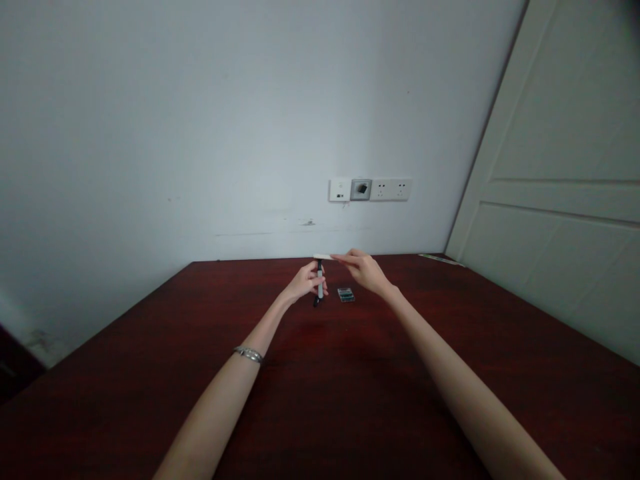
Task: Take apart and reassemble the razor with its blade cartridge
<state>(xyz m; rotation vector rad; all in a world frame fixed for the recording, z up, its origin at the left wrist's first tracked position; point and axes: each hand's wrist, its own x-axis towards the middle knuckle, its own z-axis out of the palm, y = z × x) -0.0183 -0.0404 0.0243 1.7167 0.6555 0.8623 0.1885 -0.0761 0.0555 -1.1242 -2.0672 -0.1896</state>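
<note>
My left hand is closed around a slim grey-and-black handled tool, held upright above the table. Its black top end meets a flat white strip, and a small black piece shows at its lower end. The exact kind of tool is too small to make out. From the right, my right hand pinches the far end of the white strip, which lies level across the top of the handle. Beneath and between the hands, a small clear flat case with dark contents lies on the table.
The dark red wooden table reaches back to a pale wall. Sockets and a switch are set in that wall. A thin flat strip lies at the back right corner, near a white panelled door.
</note>
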